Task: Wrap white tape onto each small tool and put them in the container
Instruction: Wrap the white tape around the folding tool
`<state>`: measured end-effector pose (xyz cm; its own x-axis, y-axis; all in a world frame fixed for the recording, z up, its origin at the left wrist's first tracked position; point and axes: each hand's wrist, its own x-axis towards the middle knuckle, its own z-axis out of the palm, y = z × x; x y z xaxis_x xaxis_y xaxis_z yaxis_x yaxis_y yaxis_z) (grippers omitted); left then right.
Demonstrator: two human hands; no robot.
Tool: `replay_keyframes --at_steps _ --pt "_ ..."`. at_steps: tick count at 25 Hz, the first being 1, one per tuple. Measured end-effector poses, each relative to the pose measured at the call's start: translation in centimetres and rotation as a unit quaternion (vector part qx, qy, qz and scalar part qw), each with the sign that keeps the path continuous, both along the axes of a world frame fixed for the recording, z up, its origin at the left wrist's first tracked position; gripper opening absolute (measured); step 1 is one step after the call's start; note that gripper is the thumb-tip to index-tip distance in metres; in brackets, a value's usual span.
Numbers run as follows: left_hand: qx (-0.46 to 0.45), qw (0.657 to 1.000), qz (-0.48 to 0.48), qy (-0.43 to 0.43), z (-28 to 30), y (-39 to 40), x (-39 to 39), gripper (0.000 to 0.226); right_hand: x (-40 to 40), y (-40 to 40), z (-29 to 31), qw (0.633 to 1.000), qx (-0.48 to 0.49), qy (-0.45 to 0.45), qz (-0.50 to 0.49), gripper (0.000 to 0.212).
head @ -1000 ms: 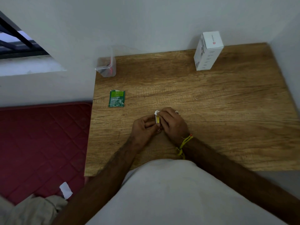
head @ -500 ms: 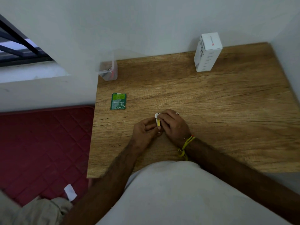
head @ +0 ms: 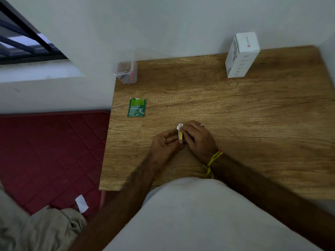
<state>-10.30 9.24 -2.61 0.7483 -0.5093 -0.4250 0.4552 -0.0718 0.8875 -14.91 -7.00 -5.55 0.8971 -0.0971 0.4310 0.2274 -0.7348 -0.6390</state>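
At mid-table, left hand [head: 164, 144] and right hand [head: 196, 136] pinch the small yellow tool [head: 180, 135] between fingertips. Long axis runs away from body; white tape [head: 179, 127] at far end. Container [head: 126, 73] lies far-left.

Dim, flat indoor light. Brightest patch is the barred window [head: 23, 42], upper left of the wooden table [head: 235, 115]. Soft shadow beneath the white box [head: 242, 55]. Wide-angle bowing at frame edges; lower-left fabric smeared, soft overall.

Both hands meet over the tabletop [head: 235, 109]: left hand [head: 164, 144] and right hand [head: 197, 136] pinch a small yellow tool [head: 180, 135]; white tape [head: 179, 127], seemingly, sits just beyond the grip.
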Motion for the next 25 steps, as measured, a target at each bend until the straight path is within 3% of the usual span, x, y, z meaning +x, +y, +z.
replay_keyframes --at_steps 25 --pt "-0.019 0.999 -0.024 0.023 0.01 0.56 0.50 0.056 -0.82 -0.31 -0.48 0.998 -0.050 -0.014 0.023 0.017"
